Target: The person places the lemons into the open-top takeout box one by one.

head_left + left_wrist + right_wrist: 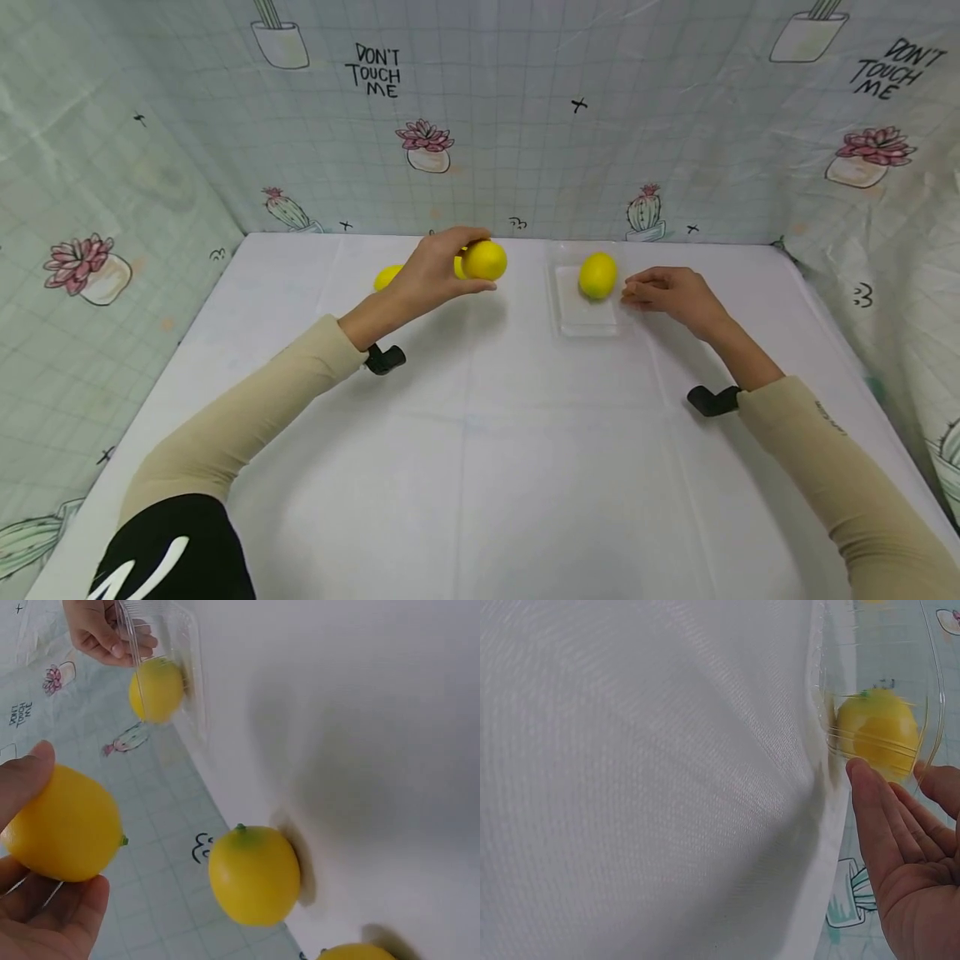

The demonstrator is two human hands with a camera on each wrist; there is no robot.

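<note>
My left hand grips a yellow lemon between thumb and fingers, held above the white table. In the left wrist view this lemon shows a small green tip. Another lemon stands on the table beyond it, partly hidden behind the hand in the head view. My right hand is at the right side of a clear plastic container, its fairly straight fingers right at the wall and its thumb near the rim. Inside the container sits one lemon.
A further lemon lies at the back left, partly covered by the left hand. The white cloth-covered table meets a patterned curtain at its back edge. A black wrist mount sticks out under the left sleeve.
</note>
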